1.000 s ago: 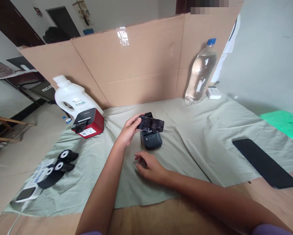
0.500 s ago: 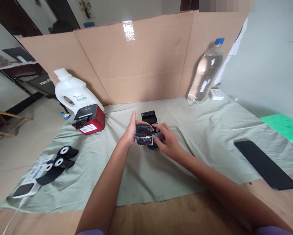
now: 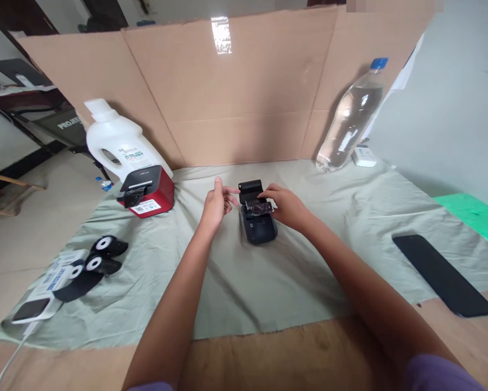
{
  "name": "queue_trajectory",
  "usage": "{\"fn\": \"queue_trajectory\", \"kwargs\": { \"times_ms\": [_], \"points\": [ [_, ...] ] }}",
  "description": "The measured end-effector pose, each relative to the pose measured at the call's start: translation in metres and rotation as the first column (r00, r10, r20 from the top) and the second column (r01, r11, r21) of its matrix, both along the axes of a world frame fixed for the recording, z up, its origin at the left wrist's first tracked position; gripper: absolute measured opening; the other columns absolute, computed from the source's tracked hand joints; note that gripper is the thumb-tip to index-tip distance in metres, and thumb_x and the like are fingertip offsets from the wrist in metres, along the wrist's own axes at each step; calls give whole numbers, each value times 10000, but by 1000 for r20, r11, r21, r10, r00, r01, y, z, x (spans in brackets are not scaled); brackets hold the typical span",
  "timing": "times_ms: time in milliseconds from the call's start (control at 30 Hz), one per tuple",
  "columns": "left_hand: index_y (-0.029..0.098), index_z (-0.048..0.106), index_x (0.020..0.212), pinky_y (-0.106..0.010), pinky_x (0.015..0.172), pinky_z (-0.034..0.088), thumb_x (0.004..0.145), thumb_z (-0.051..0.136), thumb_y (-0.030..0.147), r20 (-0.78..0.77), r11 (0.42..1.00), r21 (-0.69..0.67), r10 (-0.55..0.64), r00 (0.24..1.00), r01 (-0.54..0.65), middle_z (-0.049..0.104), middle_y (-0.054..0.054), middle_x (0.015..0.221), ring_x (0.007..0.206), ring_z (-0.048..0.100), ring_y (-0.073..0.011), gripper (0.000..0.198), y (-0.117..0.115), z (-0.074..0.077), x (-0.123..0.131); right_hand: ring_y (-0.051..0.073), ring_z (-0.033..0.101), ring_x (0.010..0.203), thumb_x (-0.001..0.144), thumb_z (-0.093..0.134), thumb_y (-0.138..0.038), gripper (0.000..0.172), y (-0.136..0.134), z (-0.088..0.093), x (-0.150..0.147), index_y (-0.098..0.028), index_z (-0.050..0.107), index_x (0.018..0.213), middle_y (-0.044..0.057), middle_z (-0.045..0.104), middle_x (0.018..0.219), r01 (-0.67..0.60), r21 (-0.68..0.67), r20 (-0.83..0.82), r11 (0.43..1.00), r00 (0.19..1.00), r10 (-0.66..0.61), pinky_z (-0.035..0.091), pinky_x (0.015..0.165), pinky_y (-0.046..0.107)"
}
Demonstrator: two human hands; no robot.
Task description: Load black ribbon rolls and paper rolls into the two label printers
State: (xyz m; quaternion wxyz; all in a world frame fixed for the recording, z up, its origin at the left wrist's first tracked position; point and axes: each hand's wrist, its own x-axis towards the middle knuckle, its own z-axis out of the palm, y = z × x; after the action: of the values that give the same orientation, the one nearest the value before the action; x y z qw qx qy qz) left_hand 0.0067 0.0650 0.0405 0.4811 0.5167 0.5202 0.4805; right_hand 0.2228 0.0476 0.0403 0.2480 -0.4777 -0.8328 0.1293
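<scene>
A small black portable printer [image 3: 261, 231] lies on the green cloth, its lid [image 3: 250, 188] raised at the far side. Across its opening is a shiny dark roll [image 3: 259, 208] with a glossy surface, perhaps a label roll. My right hand [image 3: 287, 205] pinches the right end of this roll, fingertips near the lid's edge. On the other side, my left hand [image 3: 217, 206] holds nothing. Its thumb points up and its fingers stretch apart toward the printer's left side. Whether the roll rests inside the compartment or just above it, I cannot tell.
At left stand a red-black box-shaped device [image 3: 154, 193] and a white jug [image 3: 115, 142]. Black rolls with white cores [image 3: 103, 263] lie nearer. A water bottle [image 3: 352, 119] leans on the cardboard [image 3: 244, 103] behind. A phone-like black slab [image 3: 443, 274] lies right.
The shiny roll has moved from my left hand to the printer's opening, now in my right hand. My left hand has let go and drawn slightly left. The printer is more exposed.
</scene>
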Motion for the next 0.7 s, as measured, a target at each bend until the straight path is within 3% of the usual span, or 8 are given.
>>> {"fn": "queue_trajectory", "kwargs": {
  "times_ms": [133, 267, 400, 500, 567, 700],
  "points": [
    [120, 709, 747, -240, 429, 236, 891, 386, 727, -54, 1000, 4, -9, 999, 9, 533, -17, 540, 397, 337, -71, 703, 2, -6, -3, 201, 636, 919, 728, 613, -24, 420, 7, 3, -9, -202, 699, 1099, 68, 642, 1121, 26, -109, 224, 994, 975, -1, 401, 670, 262],
    [130, 747, 781, -239, 489, 298, 884, 511, 601, -157, 997, 63, -29, 987, 39, 509, 14, 535, 465, 388, -85, 537, 5, -18, -2, 215, 629, 894, 776, 656, -135, 336, 3, 8, -15, -204, 693, 1102, 89, 618, 1090, 91, -105, 340, 990, 939, -50, 376, 632, 276],
    [157, 776, 845, -244, 613, 393, 849, 602, 447, -321, 967, 148, -151, 935, 207, 652, -9, 674, 640, 546, -132, 339, 5, -29, -2, 261, 623, 959, 793, 629, -131, 314, 1, 7, -24, -179, 694, 1096, 125, 601, 1096, 173, -87, 407, 981, 905, -123, 392, 651, 292],
    [180, 791, 875, -257, 679, 433, 814, 640, 346, -444, 949, 135, -200, 873, 286, 735, -30, 805, 723, 613, -159, 232, 6, -36, -1, 242, 631, 912, 821, 593, -135, 370, 5, 0, -28, -169, 681, 1178, 138, 591, 1129, 239, -132, 349, 962, 920, -181, 418, 684, 298],
    [195, 798, 912, -262, 666, 433, 807, 643, 312, -525, 949, 118, -191, 830, 293, 739, -28, 787, 699, 614, -161, 221, 6, -40, -1, 204, 628, 859, 818, 597, -131, 420, 8, -2, -25, -190, 674, 1226, 118, 599, 1109, 226, -186, 263, 956, 949, -173, 434, 714, 288],
    [202, 792, 959, -271, 707, 455, 842, 606, 318, -557, 932, 132, -213, 803, 339, 752, -33, 843, 753, 636, -171, 248, 7, -40, -2, 171, 609, 825, 786, 643, -129, 325, 8, 12, -11, -223, 755, 1075, 71, 627, 986, 135, -240, 168, 961, 981, -95, 444, 755, 266]
  ]
}}
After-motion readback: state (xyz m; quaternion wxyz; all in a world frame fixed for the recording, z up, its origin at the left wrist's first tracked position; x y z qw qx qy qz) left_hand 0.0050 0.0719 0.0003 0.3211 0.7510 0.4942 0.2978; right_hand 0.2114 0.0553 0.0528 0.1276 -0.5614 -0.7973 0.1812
